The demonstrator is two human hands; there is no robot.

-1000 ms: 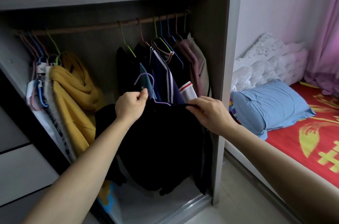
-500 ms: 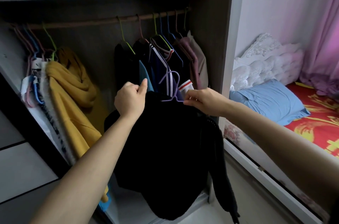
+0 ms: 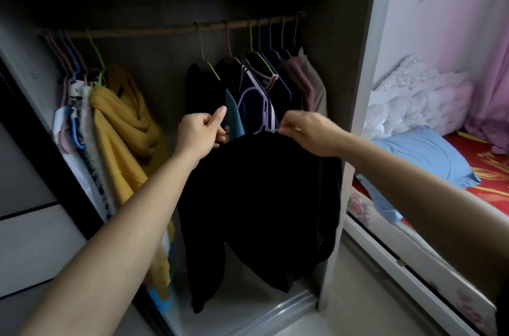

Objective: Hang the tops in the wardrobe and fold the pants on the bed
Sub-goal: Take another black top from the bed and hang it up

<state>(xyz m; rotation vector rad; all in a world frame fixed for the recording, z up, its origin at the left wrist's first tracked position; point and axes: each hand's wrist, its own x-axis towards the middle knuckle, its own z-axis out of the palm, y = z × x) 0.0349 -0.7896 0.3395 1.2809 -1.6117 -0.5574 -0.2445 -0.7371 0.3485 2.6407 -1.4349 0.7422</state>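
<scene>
- Two-handed, held a black top up before the open wardrobe, hem hanging free.
- Gripped the top's shoulder at 11 o'clock with the left hand, fingers curled, thumb raised.
- Pinched the other shoulder at 1 o'clock with the right hand, just beside a purple hanger rising above the neck.
- Faced hung clothes on the rail at 12 o'clock, a yellow garment at 9.
- Saw, well apart at 3 o'clock, the bed with a blue pillow.

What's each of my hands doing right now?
Left hand: closed, gripping the black top at its shoulder.
Right hand: closed, pinching the black top beside the purple hanger.
</scene>
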